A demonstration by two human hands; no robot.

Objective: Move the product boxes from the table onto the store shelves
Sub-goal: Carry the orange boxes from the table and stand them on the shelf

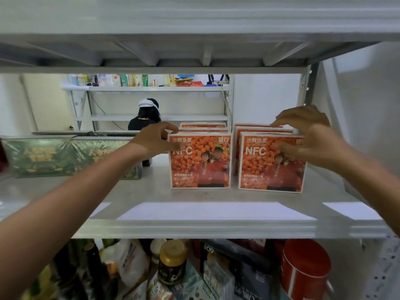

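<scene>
Boxes (203, 125) in orange print marked NFC, upright in two rows at the right of the white metal shelf (194, 213). Upper left corner of the left front box (200, 167) pinched by the left hand (155, 140), fingers over the top edge, thumb on the face. Upper right of the right front box (270, 169) gripped likewise by the right hand (309, 137). Farther left, green gift boxes (43, 156).
</scene>
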